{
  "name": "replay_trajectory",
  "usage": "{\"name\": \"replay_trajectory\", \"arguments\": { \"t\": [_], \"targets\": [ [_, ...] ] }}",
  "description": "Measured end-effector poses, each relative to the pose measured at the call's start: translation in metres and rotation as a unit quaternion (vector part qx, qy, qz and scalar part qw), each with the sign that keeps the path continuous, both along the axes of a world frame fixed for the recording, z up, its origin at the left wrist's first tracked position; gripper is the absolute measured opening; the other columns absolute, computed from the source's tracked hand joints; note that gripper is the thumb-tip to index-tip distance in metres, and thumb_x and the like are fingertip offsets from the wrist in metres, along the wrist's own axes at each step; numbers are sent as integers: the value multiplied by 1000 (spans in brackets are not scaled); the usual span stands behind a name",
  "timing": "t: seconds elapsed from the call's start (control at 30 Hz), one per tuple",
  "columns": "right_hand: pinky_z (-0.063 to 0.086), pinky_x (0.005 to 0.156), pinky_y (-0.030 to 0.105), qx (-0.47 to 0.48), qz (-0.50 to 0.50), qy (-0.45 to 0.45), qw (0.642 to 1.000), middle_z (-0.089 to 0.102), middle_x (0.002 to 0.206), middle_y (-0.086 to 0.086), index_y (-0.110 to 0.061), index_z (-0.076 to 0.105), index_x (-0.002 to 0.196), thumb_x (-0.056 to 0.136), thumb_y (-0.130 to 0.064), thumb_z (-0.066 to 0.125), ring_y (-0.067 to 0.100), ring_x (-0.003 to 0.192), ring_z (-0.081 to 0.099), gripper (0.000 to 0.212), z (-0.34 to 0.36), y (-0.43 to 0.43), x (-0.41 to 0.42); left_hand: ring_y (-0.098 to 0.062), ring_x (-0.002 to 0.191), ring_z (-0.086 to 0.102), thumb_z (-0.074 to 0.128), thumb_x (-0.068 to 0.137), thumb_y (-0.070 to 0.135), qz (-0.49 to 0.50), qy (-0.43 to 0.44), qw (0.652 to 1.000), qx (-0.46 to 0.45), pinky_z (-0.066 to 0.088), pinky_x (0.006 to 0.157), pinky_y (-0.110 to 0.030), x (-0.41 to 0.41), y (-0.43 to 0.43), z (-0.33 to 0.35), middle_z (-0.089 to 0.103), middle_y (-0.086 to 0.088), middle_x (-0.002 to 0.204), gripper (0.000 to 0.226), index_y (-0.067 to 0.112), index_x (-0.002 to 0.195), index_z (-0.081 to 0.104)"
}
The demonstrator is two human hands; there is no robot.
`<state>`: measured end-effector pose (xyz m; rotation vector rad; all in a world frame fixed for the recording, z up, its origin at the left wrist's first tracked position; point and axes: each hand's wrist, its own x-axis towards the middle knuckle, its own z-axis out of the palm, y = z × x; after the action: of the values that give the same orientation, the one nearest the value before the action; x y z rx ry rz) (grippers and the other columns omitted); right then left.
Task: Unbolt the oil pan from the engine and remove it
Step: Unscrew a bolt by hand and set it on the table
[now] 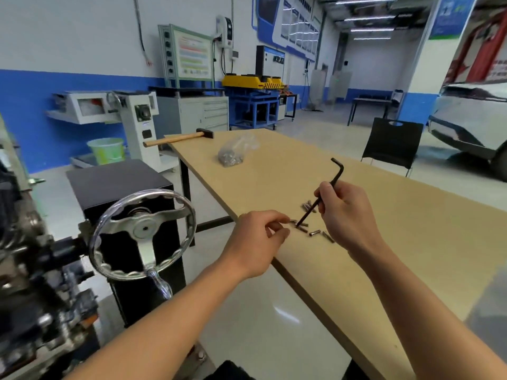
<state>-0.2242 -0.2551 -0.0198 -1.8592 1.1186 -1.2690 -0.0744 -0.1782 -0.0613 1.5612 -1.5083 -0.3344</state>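
Right hand grips the black hex key in curled fingers, its long end tilted down among loose bolts near the bench edge; left hand fingers curl beside one bolt, grasp not determinable; the engine, blurred, stands far left, apart from the bench.

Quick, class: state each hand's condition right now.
Left hand: fingers curled beside a bolt; grip cannot be told.
Right hand: holds the hex key.
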Motion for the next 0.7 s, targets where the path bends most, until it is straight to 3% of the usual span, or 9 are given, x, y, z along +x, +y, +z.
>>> {"name": "replay_trajectory", "arguments": {
  "t": [0.07, 0.17, 0.27, 0.37, 0.4, 0.57, 0.7],
  "targets": [
    [39, 52, 26, -48, 67, 30, 996, 55, 61, -5, -18, 65, 80, 103, -28, 47, 6, 51, 45, 31, 5, 26, 23, -4, 73, 66, 67, 93, 27, 18, 26, 998, -45, 49, 67, -11, 22, 38, 12, 70, 18, 91, 23, 29, 115, 71],
    [44, 56, 21, -138, 205, 50, 968, 62, 69, -5, -21, 63, 81, 103, -26, 50, 7, 62, 57, 26, 10, 82, 74, 8, 59, 58, 70, 89, 25, 29, -29, 994, -101, 39, 57, -2, 61, 110, 28, 66, 28, 81, 27, 33, 115, 71],
    [49, 65, 33, -194, 335, 30, 921, 66, 76, -5, -15, 66, 89, 103, -23, 51, 14, 73, 63, 22, 12, 143, 133, -2, 44, 42, 69, 86, 21, 111, -74, 983, -128, 38, 48, -14, 104, 185, 38, 59, 8, 62, 24, 32, 107, 72],
    [46, 62, 20, -227, 420, -11, 879, 65, 75, -10, -16, 68, 93, 101, -18, 57, 10, 71, 61, 14, 13, 203, 191, -23, 48, 47, 65, 87, 25, 218, -95, 959, -155, 45, 46, -32, 141, 257, 44, 58, -4, 57, 14, 27, 98, 74],
    [44, 62, 17, -234, 437, -38, 868, 65, 74, -11, -17, 69, 93, 99, -16, 59, 8, 69, 61, 11, 13, 222, 207, -23, 50, 50, 63, 86, 26, 249, -109, 948, -167, 47, 48, -33, 151, 279, 46, 60, -3, 58, 15, 26, 97, 73],
    [51, 63, 37, -222, 481, -184, 828, 69, 73, -2, -25, 74, 87, 90, -17, 69, 18, 64, 63, 10, 5, 294, 269, -5, 58, 62, 75, 85, 17, 372, -152, 892, -205, 46, 54, -13, 179, 362, 42, 71, 15, 75, 15, 25, 96, 79],
    [47, 62, 35, -259, 491, -165, 815, 65, 69, 3, -15, 74, 88, 94, -18, 65, 17, 64, 61, 11, 3, 308, 297, 10, 59, 59, 82, 79, 13, 438, -151, 865, -194, 40, 59, -1, 197, 388, 28, 61, 28, 72, 15, 16, 93, 80]
  ]
}}
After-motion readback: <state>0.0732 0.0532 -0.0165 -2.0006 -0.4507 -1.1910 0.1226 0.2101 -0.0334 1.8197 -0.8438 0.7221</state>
